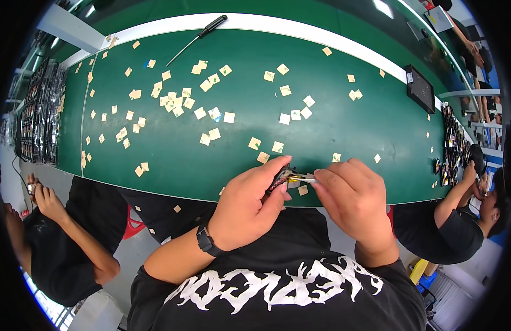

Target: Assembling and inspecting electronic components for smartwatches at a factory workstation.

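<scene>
Near the front edge of the green table, my left hand [245, 201] is closed around a small dark device [279, 180]. Yellow and other fine parts show at the device's right end. The fingers of my right hand [354, 198] pinch a thin pale stick-like piece [306, 179] whose left end meets the device; its kind is too small to make out. My fingers hide much of both things. Small square paper pieces [262, 157] lie on the table just beyond my hands, and another paper square [303, 190] is between them.
Many more paper squares are scattered over the green table [172, 149]. A black-handled screwdriver [211, 26] rests at the far edge. At the far right sits a black tray [419, 89]; dark packed items [43, 113] stand at the left end. People sit on both sides.
</scene>
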Available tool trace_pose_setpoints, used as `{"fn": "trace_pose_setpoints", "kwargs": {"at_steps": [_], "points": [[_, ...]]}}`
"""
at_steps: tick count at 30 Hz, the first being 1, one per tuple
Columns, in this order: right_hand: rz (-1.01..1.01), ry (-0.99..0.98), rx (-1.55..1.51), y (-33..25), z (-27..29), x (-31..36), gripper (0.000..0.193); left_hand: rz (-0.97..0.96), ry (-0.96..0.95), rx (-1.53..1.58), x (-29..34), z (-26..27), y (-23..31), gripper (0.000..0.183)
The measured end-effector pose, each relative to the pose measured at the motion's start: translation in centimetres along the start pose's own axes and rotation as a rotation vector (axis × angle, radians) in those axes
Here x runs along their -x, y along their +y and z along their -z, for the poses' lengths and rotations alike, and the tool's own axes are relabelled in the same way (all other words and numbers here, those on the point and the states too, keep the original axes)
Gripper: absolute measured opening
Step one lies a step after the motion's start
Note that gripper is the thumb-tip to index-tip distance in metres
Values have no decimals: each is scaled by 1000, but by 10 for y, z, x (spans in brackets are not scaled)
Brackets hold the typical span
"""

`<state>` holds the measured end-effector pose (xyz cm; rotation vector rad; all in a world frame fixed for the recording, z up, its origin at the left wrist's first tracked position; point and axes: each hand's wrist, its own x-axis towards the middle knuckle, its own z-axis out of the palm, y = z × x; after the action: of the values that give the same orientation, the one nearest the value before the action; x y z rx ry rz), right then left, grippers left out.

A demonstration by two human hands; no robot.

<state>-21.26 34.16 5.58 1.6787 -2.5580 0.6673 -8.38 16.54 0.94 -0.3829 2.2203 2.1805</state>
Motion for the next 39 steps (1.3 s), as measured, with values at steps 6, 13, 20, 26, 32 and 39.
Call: {"fn": "trace_pose_setpoints", "kwargs": {"at_steps": [6, 13, 20, 26, 32, 39], "points": [[-27, 7, -46, -2, -13, 5, 23, 1, -10, -50, 1, 4, 1, 42], [-117, 68, -157, -6, -23, 14, 21, 73, -64, 71, -3, 10, 4, 41], [-250, 51, -464, -5, -32, 21, 17, 146, -115, 268, -2, 14, -1, 42], [-536, 4, -843, -3, -28, 21, 27, 186, -129, 414, -2, 15, -6, 46], [-58, 11, -484, 6, -40, 5, 34, 159, -142, 433, -3, 16, -6, 48], [-392, -20, -789, -7, -37, 8, 25, 130, -132, 383, -3, 15, -6, 47]]}}
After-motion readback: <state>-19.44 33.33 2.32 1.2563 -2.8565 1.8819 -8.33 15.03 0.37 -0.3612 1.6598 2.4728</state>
